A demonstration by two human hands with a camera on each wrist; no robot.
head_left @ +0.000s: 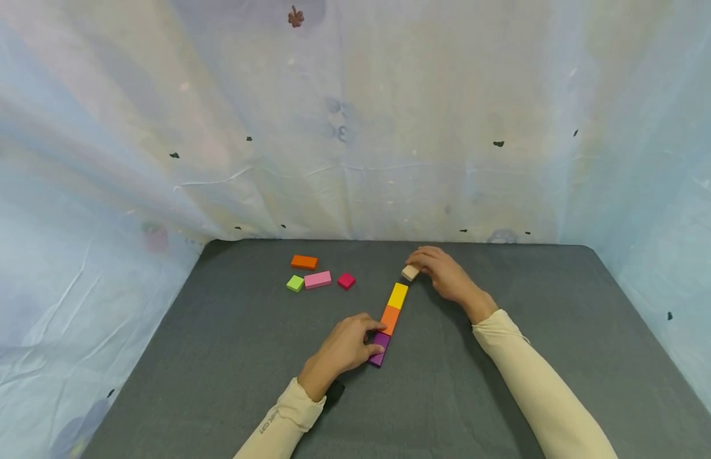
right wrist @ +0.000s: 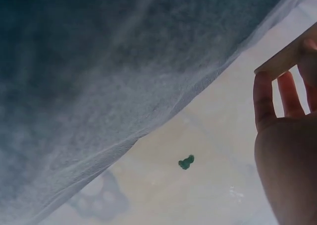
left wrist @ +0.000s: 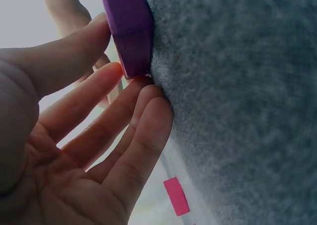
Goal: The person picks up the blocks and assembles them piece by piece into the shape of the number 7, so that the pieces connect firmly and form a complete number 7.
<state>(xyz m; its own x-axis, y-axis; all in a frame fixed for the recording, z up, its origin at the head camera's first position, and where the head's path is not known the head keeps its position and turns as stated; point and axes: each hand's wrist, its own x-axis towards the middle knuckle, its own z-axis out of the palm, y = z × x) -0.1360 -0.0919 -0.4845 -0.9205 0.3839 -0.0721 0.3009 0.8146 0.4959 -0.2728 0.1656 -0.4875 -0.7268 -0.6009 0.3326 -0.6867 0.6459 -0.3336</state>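
A yellow block (head_left: 398, 296), an orange block (head_left: 390, 319) and a purple block (head_left: 379, 350) lie end to end in a slanting row on the dark cloth. My left hand (head_left: 345, 345) is at the near end of the row, its thumb on the purple block and its index fingertip by the orange one. In the left wrist view its fingers reach out loosely beside the purple block (left wrist: 130, 31). Just past the yellow end, my right hand (head_left: 446, 274) pinches a pale wooden block (head_left: 409, 273). That wooden block (right wrist: 285, 56) also shows between the fingers in the right wrist view.
Left of the row lie a dark orange block (head_left: 304, 262), a pink block (head_left: 318, 280), a small green block (head_left: 295, 284) and a crimson block (head_left: 346, 281). A pale patterned curtain (head_left: 355, 127) hangs behind and around the grey table (head_left: 229, 357).
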